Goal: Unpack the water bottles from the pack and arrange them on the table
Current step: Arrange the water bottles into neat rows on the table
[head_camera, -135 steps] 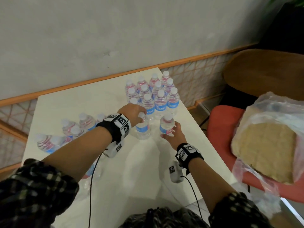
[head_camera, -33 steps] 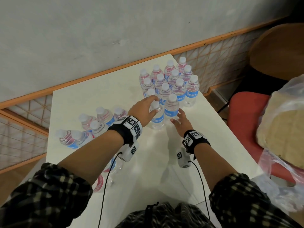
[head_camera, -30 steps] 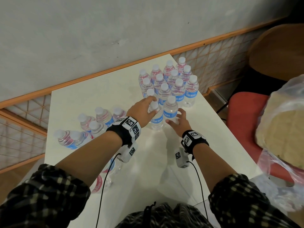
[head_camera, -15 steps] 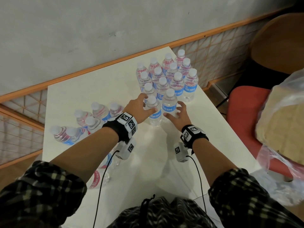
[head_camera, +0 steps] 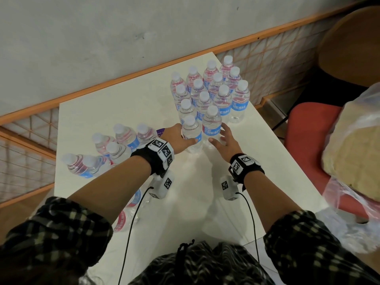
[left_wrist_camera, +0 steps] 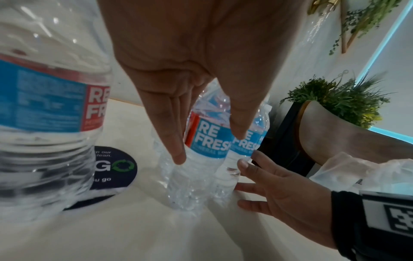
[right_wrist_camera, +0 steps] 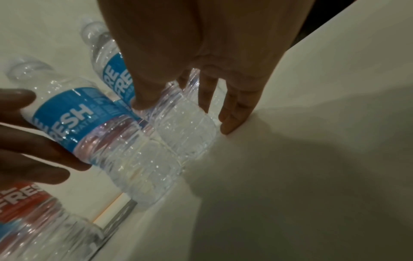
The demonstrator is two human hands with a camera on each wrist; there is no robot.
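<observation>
Several clear water bottles (head_camera: 209, 89) with blue labels stand in rows at the far right of the white table (head_camera: 123, 103). Two more stand at the near end of that group. My left hand (head_camera: 184, 136) holds the left bottle (head_camera: 192, 132) between thumb and fingers, as the left wrist view shows (left_wrist_camera: 201, 159). My right hand (head_camera: 221, 136) is open with spread fingers. Its thumb touches the right bottle (head_camera: 211, 124), and its fingers (right_wrist_camera: 230, 123) reach the table beside that bottle (right_wrist_camera: 183, 127). Other bottles (head_camera: 115, 147) lie and lean at the table's left.
Torn pack wrap with a red label (head_camera: 127, 214) lies under my left forearm. A round dark sticker (left_wrist_camera: 116, 167) is on the table. A red chair (head_camera: 304, 128) holding a plastic bag (head_camera: 353, 145) stands right of the table's edge. A wall and orange-framed lattice run behind.
Both hands have slid the two front bottles away from me until they stand against the group. My right hand's fingers have spread. Little has moved in the last half second.
</observation>
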